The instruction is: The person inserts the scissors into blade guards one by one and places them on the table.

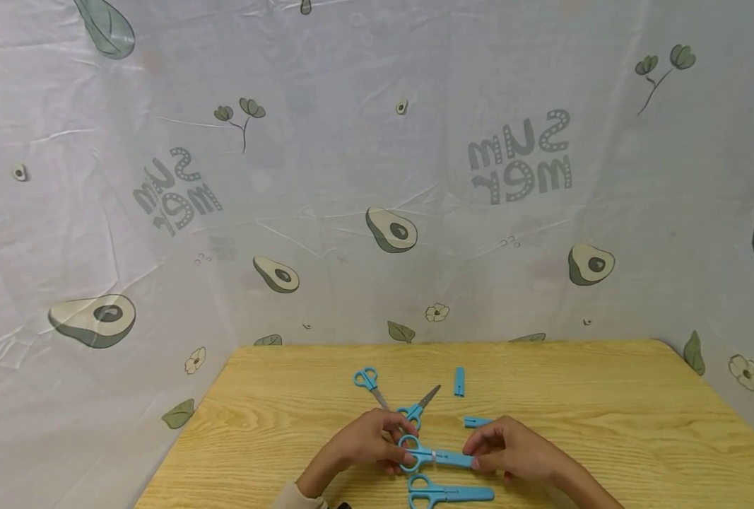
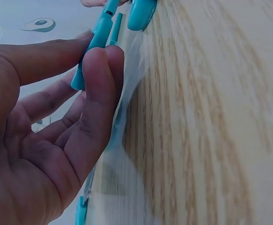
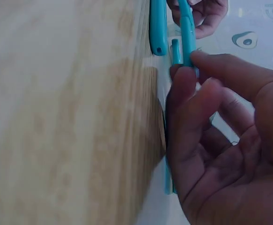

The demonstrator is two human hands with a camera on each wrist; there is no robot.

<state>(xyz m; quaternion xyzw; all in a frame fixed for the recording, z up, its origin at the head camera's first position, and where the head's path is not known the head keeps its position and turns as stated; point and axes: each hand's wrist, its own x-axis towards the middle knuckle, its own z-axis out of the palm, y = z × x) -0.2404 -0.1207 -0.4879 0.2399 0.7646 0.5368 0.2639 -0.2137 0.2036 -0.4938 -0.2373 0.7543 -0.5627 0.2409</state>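
Between my two hands is a pair of blue scissors (image 1: 419, 454) with a blue cover (image 1: 454, 459) over its blades, raised off the table in both wrist views. My left hand (image 1: 373, 440) pinches the handle loops between thumb and fingers. At the cover's tip, my right hand (image 1: 515, 451) pinches the end with thumb and fingertips. Nearer the front lies a second pair of covered blue scissors (image 1: 449, 493). Behind my left hand are two uncovered pairs: blue-handled scissors (image 1: 367, 379) pointing toward me and other scissors (image 1: 420, 410) with blades pointing away to the right.
A loose blue blade cover (image 1: 459, 382) lies farther back on the wooden table (image 1: 605, 403). Another blue cover (image 1: 476, 422) rests just behind my right hand, which hides part of it. A printed curtain (image 1: 326, 177) hangs behind and beside the table.
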